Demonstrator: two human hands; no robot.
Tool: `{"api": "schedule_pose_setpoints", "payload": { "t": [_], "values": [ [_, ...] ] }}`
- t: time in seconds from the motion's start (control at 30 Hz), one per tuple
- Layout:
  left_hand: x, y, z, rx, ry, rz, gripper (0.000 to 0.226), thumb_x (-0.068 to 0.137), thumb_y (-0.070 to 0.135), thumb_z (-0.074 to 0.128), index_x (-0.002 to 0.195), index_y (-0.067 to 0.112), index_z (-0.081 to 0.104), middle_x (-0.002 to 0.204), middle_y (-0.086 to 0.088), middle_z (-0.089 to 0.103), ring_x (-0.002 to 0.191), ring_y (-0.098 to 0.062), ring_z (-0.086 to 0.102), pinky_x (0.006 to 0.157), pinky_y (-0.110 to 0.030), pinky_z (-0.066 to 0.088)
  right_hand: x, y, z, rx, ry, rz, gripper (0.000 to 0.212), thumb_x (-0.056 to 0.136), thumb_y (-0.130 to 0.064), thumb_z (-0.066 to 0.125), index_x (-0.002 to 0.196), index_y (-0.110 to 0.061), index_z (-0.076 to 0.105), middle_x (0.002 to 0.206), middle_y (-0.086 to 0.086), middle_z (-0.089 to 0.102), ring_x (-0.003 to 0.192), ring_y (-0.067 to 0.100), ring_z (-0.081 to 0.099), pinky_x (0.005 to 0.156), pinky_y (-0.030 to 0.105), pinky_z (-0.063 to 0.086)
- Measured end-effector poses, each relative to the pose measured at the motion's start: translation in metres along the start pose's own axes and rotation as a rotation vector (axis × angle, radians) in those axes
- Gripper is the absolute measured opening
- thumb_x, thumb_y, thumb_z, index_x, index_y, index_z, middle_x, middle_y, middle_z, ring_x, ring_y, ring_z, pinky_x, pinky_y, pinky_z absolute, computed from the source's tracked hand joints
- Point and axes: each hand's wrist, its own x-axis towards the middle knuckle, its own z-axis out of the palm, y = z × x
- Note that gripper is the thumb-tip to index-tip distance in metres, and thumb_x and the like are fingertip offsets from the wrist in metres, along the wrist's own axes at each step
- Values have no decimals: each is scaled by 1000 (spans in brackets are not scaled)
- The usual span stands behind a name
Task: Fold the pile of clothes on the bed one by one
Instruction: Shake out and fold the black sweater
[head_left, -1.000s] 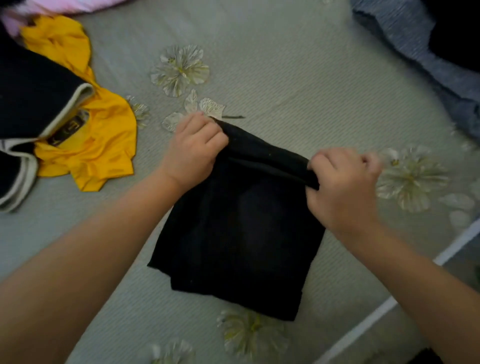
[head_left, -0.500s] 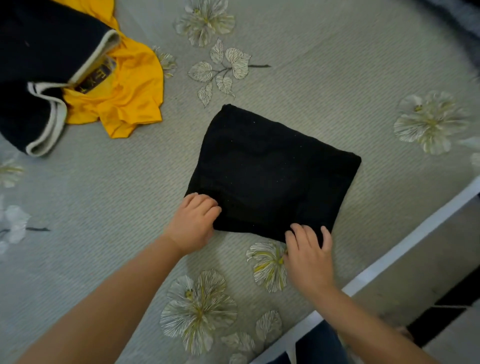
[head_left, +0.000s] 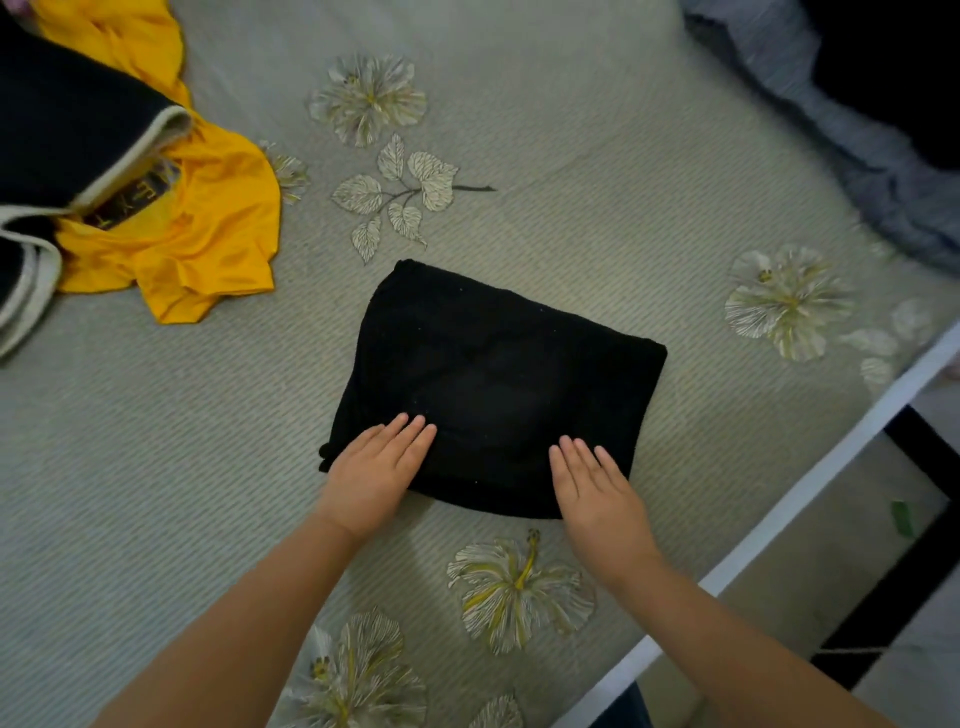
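A black garment (head_left: 498, 364) lies folded into a compact rectangle in the middle of the bed (head_left: 597, 171), which has a grey-green cover with pale flower prints. My left hand (head_left: 376, 467) lies flat with straight fingers on the garment's near left corner. My right hand (head_left: 597, 483) lies flat the same way on its near right edge. Neither hand grips the cloth. A crumpled yellow shirt (head_left: 208, 234) lies at the upper left, partly under a black garment with pale trim (head_left: 67, 130).
Grey-blue cloth (head_left: 857, 135) and something dark lie heaped at the upper right. The bed's white edge (head_left: 779, 525) runs diagonally on the right, with floor and a dark frame beyond it.
One second ago both hands gripped the garment's far edge; they brought it toward me over the rest. My fingers have since uncurled and now lie flat on the folded cloth.
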Motion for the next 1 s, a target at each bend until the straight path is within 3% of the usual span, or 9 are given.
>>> {"api": "schedule_pose_setpoints", "payload": {
  "t": [0.17,0.3,0.37,0.47,0.6,0.77,0.83,0.93,1.0],
  "values": [
    [47,5,-52,-47,124,4,64,29,-14,86,91,-8,69,90,-20,71,78,-30,70,56,-42,55,31,49,-53,34,119,11,38,71,10,39,99,10,66,101,24,67,93,32,67,78,45,53],
    [123,12,-105,-27,301,73,32,66,-12,51,93,-8,68,93,-22,69,80,-31,70,61,-43,55,63,114,-102,17,258,51,42,73,8,32,101,12,64,104,26,66,96,34,66,94,36,45],
    [173,21,-132,-10,363,118,37,71,-6,39,93,-8,68,94,-22,69,81,-32,69,63,-45,55,76,156,-124,15,293,109,39,70,12,38,101,13,64,103,27,66,94,35,66,82,44,51],
    [259,49,-163,12,403,153,36,57,-15,70,93,-9,68,93,-23,69,80,-33,69,63,-47,54,92,230,-154,60,271,217,54,46,21,74,99,17,63,98,29,66,88,38,67,71,53,51],
    [392,103,-198,-40,415,179,56,37,-17,81,91,-10,68,92,-23,69,79,-34,69,61,-46,54,115,356,-194,86,275,291,66,33,17,83,96,19,63,91,29,68,79,40,68,64,53,51],
    [553,149,-238,-52,606,269,33,71,-12,49,99,-10,66,101,-26,66,89,-44,64,70,-59,49,154,493,-248,-28,436,360,69,34,19,80,99,23,59,96,37,62,80,50,64,58,61,48],
    [597,161,-240,-16,642,217,38,74,-5,41,105,-7,64,109,-26,63,98,-49,59,79,-66,42,164,521,-247,-34,469,384,66,43,17,78,105,22,57,103,39,59,88,52,61,69,63,46],
    [630,169,-213,39,424,30,55,76,-5,52,129,8,50,135,-20,46,126,-43,39,102,-62,23,174,537,-208,-22,381,440,64,54,9,79,113,16,55,114,36,56,102,49,57,84,61,44],
    [638,171,-176,53,106,-51,72,86,1,47,146,23,15,154,-10,11,142,-31,3,111,-51,-3,180,538,-171,15,159,468,68,74,-8,72,133,6,40,136,30,41,125,44,41,101,54,35]
  ]
}}
